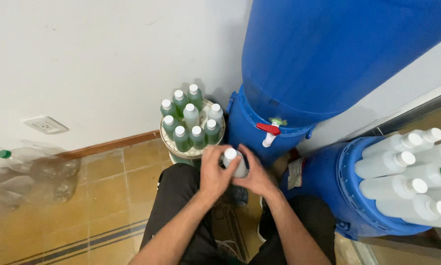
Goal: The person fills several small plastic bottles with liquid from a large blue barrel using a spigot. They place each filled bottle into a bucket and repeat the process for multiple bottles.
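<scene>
Both hands, left hand and right hand, have their grip clamped on a white-capped bottle held over the lap, below the blue drum's tap. A crooked cap could probably leak.

Blue barrel, green white-capped bottles
</scene>
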